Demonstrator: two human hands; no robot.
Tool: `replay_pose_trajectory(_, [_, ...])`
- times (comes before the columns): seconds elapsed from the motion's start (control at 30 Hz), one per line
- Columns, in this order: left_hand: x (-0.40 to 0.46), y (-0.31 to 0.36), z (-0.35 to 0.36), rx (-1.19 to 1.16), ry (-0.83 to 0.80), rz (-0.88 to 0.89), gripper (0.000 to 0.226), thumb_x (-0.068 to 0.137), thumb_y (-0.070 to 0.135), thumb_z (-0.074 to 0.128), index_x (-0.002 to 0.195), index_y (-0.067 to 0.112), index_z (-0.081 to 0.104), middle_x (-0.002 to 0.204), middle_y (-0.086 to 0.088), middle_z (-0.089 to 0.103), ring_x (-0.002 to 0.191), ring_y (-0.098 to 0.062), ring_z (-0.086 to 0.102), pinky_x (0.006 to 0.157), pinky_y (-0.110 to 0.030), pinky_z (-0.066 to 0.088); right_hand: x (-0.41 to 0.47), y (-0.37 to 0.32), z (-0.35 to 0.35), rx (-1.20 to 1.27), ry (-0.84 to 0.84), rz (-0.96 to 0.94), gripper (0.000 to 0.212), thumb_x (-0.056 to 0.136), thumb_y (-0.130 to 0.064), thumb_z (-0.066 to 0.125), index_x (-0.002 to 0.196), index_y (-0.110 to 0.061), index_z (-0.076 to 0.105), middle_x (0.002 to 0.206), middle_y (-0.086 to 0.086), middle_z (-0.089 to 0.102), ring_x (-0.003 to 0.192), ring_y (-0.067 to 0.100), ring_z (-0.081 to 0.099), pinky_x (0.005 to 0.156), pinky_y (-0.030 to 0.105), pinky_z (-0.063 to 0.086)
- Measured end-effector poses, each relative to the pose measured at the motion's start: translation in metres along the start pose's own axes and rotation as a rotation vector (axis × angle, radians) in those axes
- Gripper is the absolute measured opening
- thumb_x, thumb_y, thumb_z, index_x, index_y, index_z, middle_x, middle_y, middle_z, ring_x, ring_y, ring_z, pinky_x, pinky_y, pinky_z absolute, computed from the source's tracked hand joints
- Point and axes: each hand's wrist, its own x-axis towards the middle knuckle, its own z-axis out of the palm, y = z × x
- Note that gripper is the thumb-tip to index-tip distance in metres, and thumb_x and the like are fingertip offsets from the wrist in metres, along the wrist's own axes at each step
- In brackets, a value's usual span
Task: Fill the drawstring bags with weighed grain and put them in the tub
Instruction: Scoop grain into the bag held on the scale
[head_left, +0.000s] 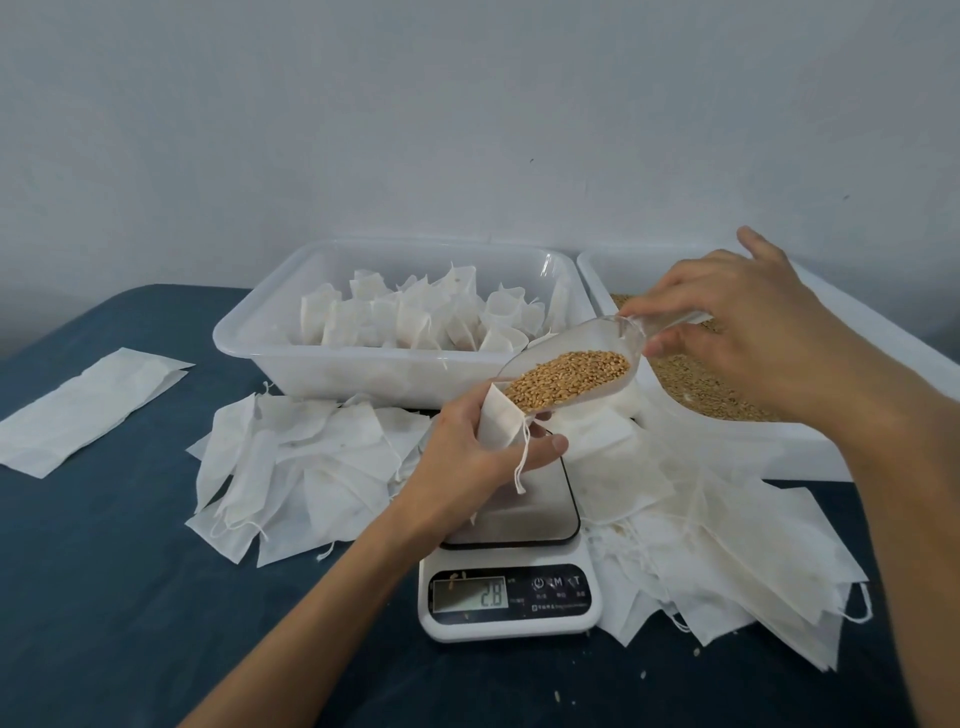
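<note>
Presently, left hand (483, 447) grips an open drawstring bag (500, 422) above the scale (511, 577); right hand (748, 332) pinches the handle of a clear scoop (587, 358) loaded with grain (569, 378), its lip at the bag's mouth; tub (395, 364) behind holds filled bags; display reads 2.8.
</note>
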Motion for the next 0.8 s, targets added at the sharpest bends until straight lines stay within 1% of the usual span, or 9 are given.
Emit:
replay_pose_trajectory(0.07, [0.0, 0.0, 0.0, -0.005, -0.009, -0.001, 0.038, 0.084, 0.017, 0.088, 0.118, 0.022, 0.072, 0.105, 0.0, 0.078, 0.097, -0.012, 0.073, 0.078, -0.015, 0.053, 0.001, 0.0, -0.002, -0.003, -0.004, -0.001, 0.028, 0.088, -0.027, 0.073, 0.115, -0.036, 0.074, 0.105, -0.011, 0.067, 0.118, 0.018, 0.054, 0.124, 0.044, 0.001])
replay_pose_trajectory(0.2, [0.0, 0.0, 0.001, -0.022, -0.016, -0.003, 0.037, 0.084, 0.013, 0.087, 0.117, 0.022, 0.072, 0.104, -0.001, 0.078, 0.095, -0.01, 0.073, 0.077, -0.014, 0.052, 0.003, 0.0, -0.006, -0.039, -0.001, -0.012, 0.028, 0.087, -0.028, 0.074, 0.113, -0.039, 0.074, 0.107, -0.01, 0.068, 0.115, 0.018, 0.054, 0.123, 0.044, 0.003])
replay_pose_trajectory(0.3, [0.0, 0.0, 0.001, -0.021, -0.02, 0.006, 0.036, 0.085, 0.013, 0.086, 0.117, 0.019, 0.072, 0.104, -0.008, 0.077, 0.094, -0.011, 0.072, 0.077, -0.014, 0.052, 0.004, -0.001, -0.009, -0.061, -0.008, -0.017, 0.029, 0.086, -0.03, 0.075, 0.113, -0.041, 0.073, 0.108, -0.01, 0.069, 0.114, 0.017, 0.054, 0.124, 0.047, 0.005])
replay_pose_trajectory(0.4, [0.0, 0.0, 0.0, -0.022, -0.023, 0.013, 0.036, 0.085, 0.012, 0.086, 0.118, 0.017, 0.072, 0.104, -0.012, 0.077, 0.094, -0.013, 0.072, 0.078, -0.014, 0.052, 0.004, -0.002, -0.01, -0.071, -0.015, -0.023, 0.029, 0.086, -0.031, 0.076, 0.113, -0.042, 0.073, 0.108, -0.01, 0.069, 0.114, 0.017, 0.054, 0.123, 0.046, 0.004])
replay_pose_trajectory(0.63, [0.0, -0.001, -0.001, -0.032, -0.029, 0.023, 0.034, 0.086, 0.011, 0.086, 0.117, 0.014, 0.071, 0.104, -0.013, 0.076, 0.093, -0.011, 0.073, 0.078, -0.013, 0.052, 0.005, -0.004, -0.011, -0.08, -0.007, -0.028, 0.029, 0.086, -0.031, 0.075, 0.113, -0.04, 0.073, 0.108, -0.009, 0.069, 0.113, 0.017, 0.055, 0.123, 0.046, 0.005])
replay_pose_trajectory(0.8, [0.001, -0.001, -0.001, -0.02, -0.026, 0.009, 0.037, 0.085, 0.016, 0.087, 0.119, 0.017, 0.071, 0.105, -0.007, 0.077, 0.098, -0.015, 0.073, 0.081, -0.017, 0.053, 0.005, -0.005, -0.01, -0.073, -0.014, -0.019, 0.029, 0.086, -0.03, 0.074, 0.114, -0.04, 0.073, 0.107, -0.009, 0.069, 0.114, 0.017, 0.054, 0.122, 0.044, 0.004])
